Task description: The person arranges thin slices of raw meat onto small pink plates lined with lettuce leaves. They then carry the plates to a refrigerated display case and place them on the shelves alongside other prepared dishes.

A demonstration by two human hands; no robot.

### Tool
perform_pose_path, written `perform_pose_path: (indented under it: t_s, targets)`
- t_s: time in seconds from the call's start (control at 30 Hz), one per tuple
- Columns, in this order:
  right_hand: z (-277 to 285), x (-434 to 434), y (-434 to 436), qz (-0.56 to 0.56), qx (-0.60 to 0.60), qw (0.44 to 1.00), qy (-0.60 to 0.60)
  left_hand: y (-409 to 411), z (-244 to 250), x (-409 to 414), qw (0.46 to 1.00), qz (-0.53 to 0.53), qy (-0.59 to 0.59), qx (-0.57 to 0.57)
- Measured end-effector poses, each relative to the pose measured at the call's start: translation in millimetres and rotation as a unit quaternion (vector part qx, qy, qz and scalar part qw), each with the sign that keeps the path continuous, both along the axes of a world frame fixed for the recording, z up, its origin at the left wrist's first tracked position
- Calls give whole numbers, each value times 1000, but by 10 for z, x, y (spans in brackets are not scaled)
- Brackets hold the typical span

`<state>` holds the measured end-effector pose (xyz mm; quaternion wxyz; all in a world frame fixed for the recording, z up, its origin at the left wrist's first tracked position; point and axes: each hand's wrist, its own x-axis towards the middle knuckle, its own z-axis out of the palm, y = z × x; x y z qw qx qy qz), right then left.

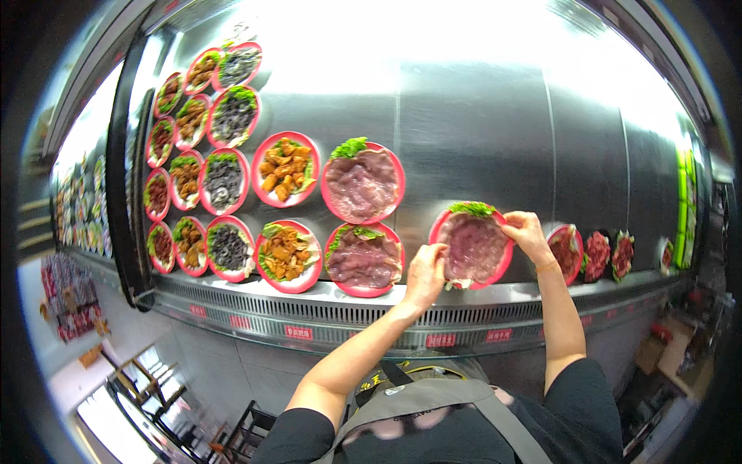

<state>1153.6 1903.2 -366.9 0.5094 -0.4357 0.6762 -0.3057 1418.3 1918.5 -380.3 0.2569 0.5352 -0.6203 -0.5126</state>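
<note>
A red-rimmed plate carries a broad piece of raw pinkish meat over green lettuce. It sits near the front edge of the steel display shelf. My left hand pinches at the plate's left edge; whether its fingertips hold the rim or the meat's margin as well is hard to see. At the upper right, my right hand grips the rim. To the left, two similar meat plates stand, one at the front and one behind it.
Several plates of black strips and plates of golden pieces fill the shelf's left side. Plates of dark red meat stand at right. A slotted metal grille and glass front lip run between my body and the shelf.
</note>
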Motion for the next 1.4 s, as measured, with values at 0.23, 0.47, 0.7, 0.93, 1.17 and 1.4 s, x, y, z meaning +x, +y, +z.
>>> perform_pose_path:
  t_s: [0.23,0.47,0.7,0.93,1.17,1.4]
  targets:
    - [250,-139,-171,-35,58,992,-107,-231,245,379,994,107,-6,-27]
    - [374,487,-1374,-70,-2,988,-134,-275,151,700,991,125,-38,-15]
    - [-1075,1621,-2697,-244,-108,955,-130,-179,52,1128,980,194,-32,1]
    - [-953,1578,-2607,-249,42,943,-215,-278,58,1366,985,158,-64,13]
    - [-198,-96,-1172,153,-7,974,169,-314,116,1352,977,180,21,115]
    - [-50,5,-4,25,1,983,182,-69,-180,388,992,-34,31,117]
